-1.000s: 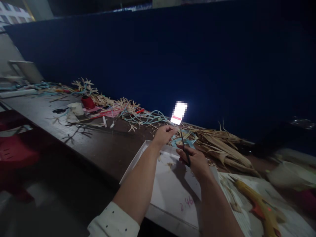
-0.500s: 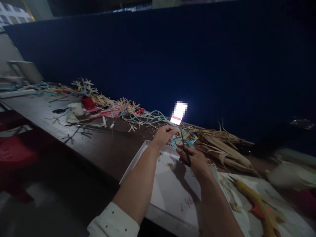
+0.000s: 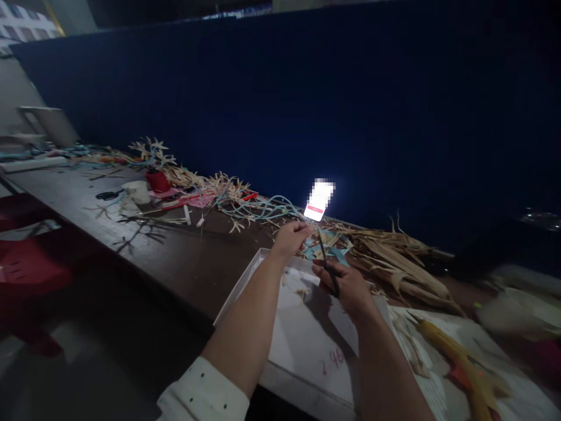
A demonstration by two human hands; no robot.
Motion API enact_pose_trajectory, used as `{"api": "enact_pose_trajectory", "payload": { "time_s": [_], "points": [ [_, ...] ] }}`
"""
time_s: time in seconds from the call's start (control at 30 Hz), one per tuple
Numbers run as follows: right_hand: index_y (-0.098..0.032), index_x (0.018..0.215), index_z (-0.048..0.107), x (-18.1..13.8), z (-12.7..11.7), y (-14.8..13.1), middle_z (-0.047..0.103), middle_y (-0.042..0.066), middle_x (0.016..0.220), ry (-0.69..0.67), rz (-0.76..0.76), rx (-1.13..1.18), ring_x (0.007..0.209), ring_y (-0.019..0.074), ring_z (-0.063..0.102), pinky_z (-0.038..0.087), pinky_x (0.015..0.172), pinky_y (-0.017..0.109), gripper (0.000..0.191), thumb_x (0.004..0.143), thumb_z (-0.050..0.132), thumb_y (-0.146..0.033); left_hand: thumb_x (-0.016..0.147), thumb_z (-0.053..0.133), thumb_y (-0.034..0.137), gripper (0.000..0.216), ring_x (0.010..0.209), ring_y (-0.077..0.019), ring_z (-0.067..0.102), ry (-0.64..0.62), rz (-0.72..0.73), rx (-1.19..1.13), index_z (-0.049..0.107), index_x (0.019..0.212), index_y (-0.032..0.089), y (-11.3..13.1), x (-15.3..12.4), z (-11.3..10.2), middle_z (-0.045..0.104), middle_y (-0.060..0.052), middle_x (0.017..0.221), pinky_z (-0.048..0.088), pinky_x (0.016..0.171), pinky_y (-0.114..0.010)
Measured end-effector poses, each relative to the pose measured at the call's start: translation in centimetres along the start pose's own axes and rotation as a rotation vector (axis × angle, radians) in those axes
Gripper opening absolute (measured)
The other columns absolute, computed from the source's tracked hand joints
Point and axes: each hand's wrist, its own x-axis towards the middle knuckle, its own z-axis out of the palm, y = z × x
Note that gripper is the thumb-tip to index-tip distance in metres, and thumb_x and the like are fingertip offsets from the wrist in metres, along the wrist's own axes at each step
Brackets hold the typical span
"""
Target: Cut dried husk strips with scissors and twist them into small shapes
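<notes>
The right hand (image 3: 346, 286) is clamping around the handles of a dark pair of scissors (image 3: 326, 263), which are hanging in the air over the far end of the white tray (image 3: 245, 286), blades pointing up and away toward the glowing phone (image 3: 319, 200). The left hand (image 3: 291, 237) is bunching its fingers together right at the blade tips. Whatever they are pinching is too small and dim to make out.

That closeness is the main hazard. With the fingertips sitting just beside the cutting edge in poor light, a snip made slightly off line is likely nicking skin rather than material. The phone's glare is probably making the tips harder to judge.

Any cut piece is likely dropping past the tray rim, since the hands are working near its far edge, and getting lost among the dried husks (image 3: 394, 257) and blue scraps piled on the bench (image 3: 175, 257).

Further right, a yellow glue gun (image 3: 460, 362) is lying near the right forearm. If it is hot, a careless elbow sweep is risking a burn.
</notes>
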Motion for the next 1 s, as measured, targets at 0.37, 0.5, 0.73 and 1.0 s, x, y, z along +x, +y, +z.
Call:
{"api": "enact_pose_trajectory", "payload": {
  "time_s": [0.37, 0.5, 0.73, 1.0],
  "points": [
    [-0.017, 0.086, 0.073, 0.1, 0.0, 0.4, 0.049, -0.004, 0.045, 0.017, -0.042, 0.014, 0.040, 0.0088, 0.038, 0.028, 0.040, 0.021, 0.037, 0.057, 0.075, -0.040, 0.066, 0.064, 0.043, 0.031, 0.042, -0.0044, 0.040, 0.015, 0.013, -0.012, 0.061, 0.075, 0.014, -0.2, 0.2, 0.0, 0.045, 0.006, 0.053, 0.035, 0.042, -0.018],
    [-0.015, 0.088, 0.072, 0.4, -0.1, 0.5, 0.052, -0.003, 0.047, 0.092, -0.087, 0.060, 0.042, 0.0090, 0.043, 0.031, 0.041, 0.020, 0.039, 0.059, 0.075, -0.041, 0.067, 0.064, 0.042, 0.029, 0.041, -0.0040, 0.040, 0.017, 0.008, -0.019, 0.061, 0.074, 0.014, -0.1, 0.1, 0.0, 0.046, 0.006, 0.052, 0.034, 0.042, -0.018],
    [-0.011, 0.095, 0.068, 1.2, -0.2, 0.7, 0.060, 0.000, 0.058, 0.438, -0.060, 0.340, 0.046, 0.0089, 0.048, 0.038, 0.043, 0.020, 0.048, 0.058, 0.076, -0.041, 0.070, 0.064, 0.035, 0.023, 0.055, -0.0069, 0.054, -0.057, -0.017, -0.067, 0.061, 0.076, 0.013, 0.8, -0.7, 0.4, 0.060, -0.001, 0.068, 0.040, 0.045, -0.016],
    [-0.013, 0.082, 0.067, 2.2, -0.1, 1.7, 0.059, -0.001, 0.057, 0.533, -0.131, 0.502, 0.047, 0.0091, 0.048, 0.038, 0.042, 0.019, 0.032, 0.059, 0.075, -0.034, 0.073, 0.061, 0.024, 0.012, 0.055, -0.0086, 0.057, -0.122, -0.013, 0.088, 0.059, 0.075, 0.012, 2.6, -1.0, 0.6, 0.061, -0.001, 0.062, 0.045, 0.047, -0.018]
  ]
}}
